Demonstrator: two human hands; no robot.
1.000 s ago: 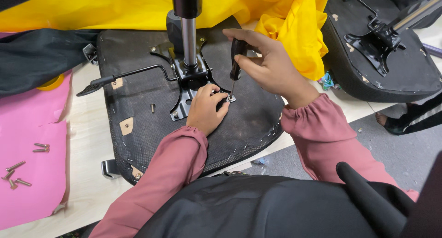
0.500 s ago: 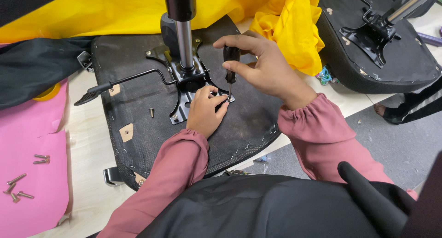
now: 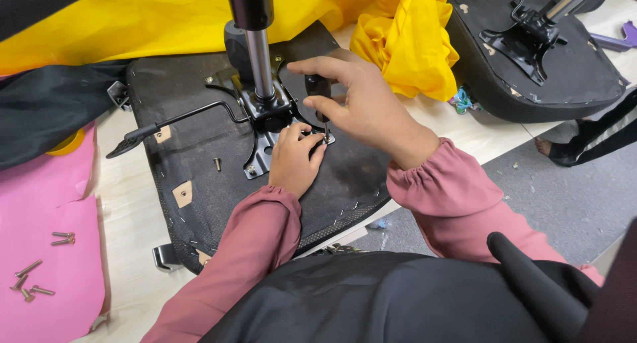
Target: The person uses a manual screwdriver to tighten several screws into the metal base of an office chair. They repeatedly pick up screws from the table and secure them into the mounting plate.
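An upturned black chair seat (image 3: 199, 111) lies on the table, with a black metal mechanism plate (image 3: 265, 140) and a gas-lift column (image 3: 255, 44) standing up from it. My right hand (image 3: 361, 107) grips a black-handled screwdriver (image 3: 318, 87), held upright with its tip on the plate's right corner. My left hand (image 3: 295, 158) rests on the plate with its fingertips pinching the screw at the screwdriver's tip. A black lever (image 3: 166, 125) sticks out to the left. One loose screw (image 3: 217, 163) lies on the seat fabric.
Several screws (image 3: 40, 270) lie on pink cloth (image 3: 46, 250) at the left. Yellow fabric (image 3: 398, 38) is heaped behind the seat. A second upturned seat (image 3: 564, 64) with its own mechanism sits at the upper right. Another person's foot (image 3: 547, 146) is on the grey floor.
My right hand has shifted slightly on the screwdriver handle, fingers spreading over its top. My left hand stays at the screw. The view has moved a little closer.
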